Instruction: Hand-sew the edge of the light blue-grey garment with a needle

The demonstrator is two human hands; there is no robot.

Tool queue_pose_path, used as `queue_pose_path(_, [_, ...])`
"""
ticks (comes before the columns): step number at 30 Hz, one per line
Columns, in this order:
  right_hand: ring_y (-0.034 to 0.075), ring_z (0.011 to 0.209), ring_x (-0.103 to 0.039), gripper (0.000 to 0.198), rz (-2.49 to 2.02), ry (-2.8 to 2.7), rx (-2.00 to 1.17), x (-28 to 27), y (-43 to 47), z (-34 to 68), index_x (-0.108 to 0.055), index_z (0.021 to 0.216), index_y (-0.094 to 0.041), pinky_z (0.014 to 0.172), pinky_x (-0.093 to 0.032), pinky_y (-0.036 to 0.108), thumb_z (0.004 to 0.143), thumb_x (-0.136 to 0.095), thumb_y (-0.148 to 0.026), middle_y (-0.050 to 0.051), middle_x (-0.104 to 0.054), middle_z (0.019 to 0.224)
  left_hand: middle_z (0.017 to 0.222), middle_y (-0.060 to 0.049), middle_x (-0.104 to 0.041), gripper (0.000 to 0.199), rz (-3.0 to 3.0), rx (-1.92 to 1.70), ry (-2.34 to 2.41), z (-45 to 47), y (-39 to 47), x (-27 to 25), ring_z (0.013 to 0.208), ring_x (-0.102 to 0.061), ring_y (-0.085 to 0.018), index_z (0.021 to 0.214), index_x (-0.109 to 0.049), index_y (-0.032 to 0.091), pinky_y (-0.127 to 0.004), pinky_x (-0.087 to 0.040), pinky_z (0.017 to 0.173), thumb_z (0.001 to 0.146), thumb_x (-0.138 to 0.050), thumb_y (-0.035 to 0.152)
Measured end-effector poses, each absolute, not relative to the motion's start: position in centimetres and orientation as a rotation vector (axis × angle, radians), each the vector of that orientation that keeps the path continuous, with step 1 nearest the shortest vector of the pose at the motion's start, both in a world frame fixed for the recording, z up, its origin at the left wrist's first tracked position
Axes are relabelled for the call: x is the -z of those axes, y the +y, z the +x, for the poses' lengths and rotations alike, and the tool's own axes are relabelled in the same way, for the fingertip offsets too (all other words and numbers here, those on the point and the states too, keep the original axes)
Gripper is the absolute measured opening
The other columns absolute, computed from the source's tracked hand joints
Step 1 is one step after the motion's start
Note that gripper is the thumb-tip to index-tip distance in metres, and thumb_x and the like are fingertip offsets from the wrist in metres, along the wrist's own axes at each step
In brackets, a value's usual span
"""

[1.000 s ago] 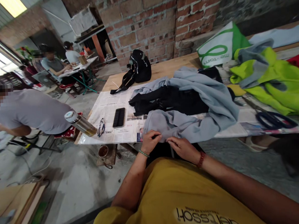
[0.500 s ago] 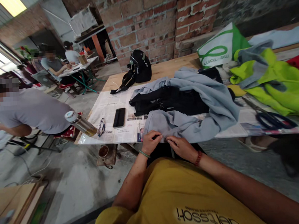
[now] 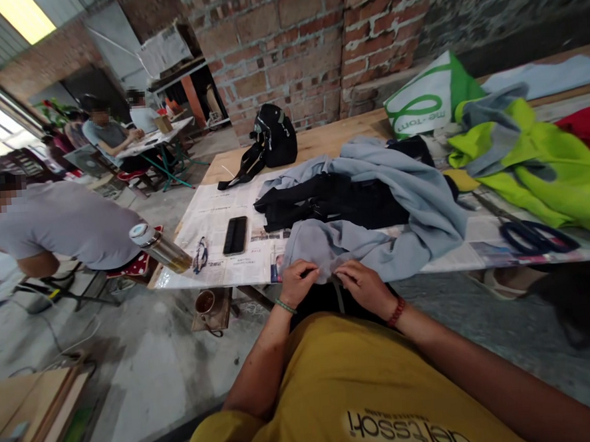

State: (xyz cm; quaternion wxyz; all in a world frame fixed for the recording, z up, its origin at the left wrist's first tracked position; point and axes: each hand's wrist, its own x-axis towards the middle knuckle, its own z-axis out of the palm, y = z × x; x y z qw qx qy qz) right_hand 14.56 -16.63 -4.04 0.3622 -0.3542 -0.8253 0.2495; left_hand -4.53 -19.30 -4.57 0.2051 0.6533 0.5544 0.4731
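Grey fabric (image 3: 316, 240), part of a loosely bunched garment, lies at the table's front edge. My left hand (image 3: 297, 284) pinches its near edge between thumb and fingers. A short gap to the right, my right hand (image 3: 366, 286) is closed in a pinch at the same edge. Whatever sits between its fingertips is too small to make out. Black cloth (image 3: 344, 201) rests amid the grey folds, just beyond both hands.
On the newspaper-covered table (image 3: 209, 213) are a phone (image 3: 235, 235), glasses (image 3: 200, 253), a bottle (image 3: 161, 248) and a black bag (image 3: 277, 135). To the right lie large scissors (image 3: 538, 236) and yellow-green clothing (image 3: 546, 159). A person (image 3: 68, 221) sits at left.
My right hand has drawn slightly right, widening the gap between the fingertips. My left hand keeps its pinch on the grey fabric. The view has shifted a little.
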Motion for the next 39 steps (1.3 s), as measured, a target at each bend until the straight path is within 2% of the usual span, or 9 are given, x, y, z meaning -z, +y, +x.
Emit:
queue_pose_path(4, [0.013,0.059,-0.057,0.024,-0.945,-2.068,-0.794,3.1,-17.4,15.3,-0.066,0.083,-0.020,0.062,-0.051,0.028,0.088,-0.044,-0.027,0.004,-0.063,0.078,0.069,-0.002,-0.063,0.011,1.826,-1.331,1.544,-4.5,-19.2,4.6,0.068,-0.056,-0.013,0.072,-0.067,0.017,-0.025,-0.045,0.065,0.077,-0.060,0.024])
queue_pose_path(6, [0.011,0.056,-0.056,0.024,-0.891,-2.097,-0.856,2.9,-18.0,15.8,-0.066,0.083,-0.020,0.059,-0.051,0.027,0.089,-0.044,-0.027,0.004,-0.063,0.080,0.069,-0.002,-0.063,0.011,1.824,-1.332,1.545,-4.4,-19.2,4.6,0.068,-0.056,-0.013,0.072,-0.067,0.017,-0.025,-0.045,0.065,0.077,-0.060,0.024])
queue_pose_path(9, [0.016,0.076,-0.062,0.022,-0.798,-2.151,-0.781,3.1,-18.5,16.2,-0.067,0.084,-0.022,0.070,-0.053,0.030,0.088,-0.046,-0.026,0.007,-0.064,0.089,0.071,-0.002,-0.064,0.012,1.816,-1.329,1.555,-4.4,-19.1,4.7,0.068,-0.056,-0.013,0.072,-0.067,0.017,-0.025,-0.046,0.066,0.078,-0.060,0.026])
queue_pose_path(12, [0.022,0.104,-0.059,0.020,-0.806,-2.125,-0.609,3.8,-18.2,15.9,-0.068,0.086,-0.022,0.087,-0.051,0.039,0.087,-0.048,-0.024,0.010,-0.061,0.111,0.071,-0.002,-0.064,0.012,1.823,-1.325,1.550,-4.4,-19.1,4.7,0.069,-0.057,-0.013,0.073,-0.067,0.017,-0.025,-0.046,0.066,0.078,-0.060,0.026])
queue_pose_path(15, [0.023,0.110,-0.057,0.021,-0.852,-2.124,-0.574,4.5,-17.2,15.2,-0.069,0.086,-0.022,0.091,-0.049,0.041,0.086,-0.048,-0.022,0.010,-0.059,0.118,0.071,-0.002,-0.064,0.011,1.844,-1.308,1.544,-4.3,-19.1,4.6,0.069,-0.057,-0.013,0.074,-0.067,0.017,-0.025,-0.046,0.067,0.078,-0.060,0.025])
queue_pose_path(22, [0.017,0.079,-0.063,0.023,-0.897,-2.108,-0.741,4.7,-16.4,14.3,-0.068,0.079,-0.019,0.074,-0.053,0.032,0.085,-0.046,-0.018,0.007,-0.067,0.085,0.071,-0.002,-0.064,0.011,1.853,-1.301,1.544,-4.1,-19.1,4.5,0.069,-0.057,-0.012,0.073,-0.067,0.017,-0.025,-0.045,0.066,0.078,-0.061,0.025])
queue_pose_path(28, [0.008,0.046,-0.051,0.024,-0.915,-2.036,-0.970,3.6,-18.0,15.7,-0.067,0.079,-0.019,0.050,-0.049,0.025,0.087,-0.046,-0.027,0.005,-0.064,0.087,0.071,-0.002,-0.063,0.010,1.843,-1.307,1.553,-4.1,-19.1,4.4,0.069,-0.057,-0.013,0.073,-0.067,0.017,-0.025,-0.045,0.067,0.078,-0.060,0.023])
queue_pose_path(35, [0.009,0.048,-0.053,0.028,-0.857,-2.069,-1.018,3.1,-19.4,16.7,-0.067,0.079,-0.019,0.050,-0.049,0.025,0.088,-0.044,-0.031,0.005,-0.065,0.087,0.070,-0.002,-0.062,0.011,1.844,-1.327,1.536,-4.1,-19.1,4.5,0.068,-0.057,-0.013,0.072,-0.067,0.016,-0.025,-0.045,0.066,0.078,-0.060,0.023])
queue_pose_path(39, [0.013,0.064,-0.061,0.026,-0.917,-1.975,-0.883,3.7,-19.2,17.4,-0.068,0.079,-0.020,0.056,-0.052,0.027,0.087,-0.047,-0.031,0.008,-0.065,0.098,0.070,-0.002,-0.063,0.011,1.840,-1.340,1.531,-4.1,-19.1,4.6,0.068,-0.057,-0.012,0.072,-0.067,0.016,-0.024,-0.045,0.065,0.078,-0.061,0.023])
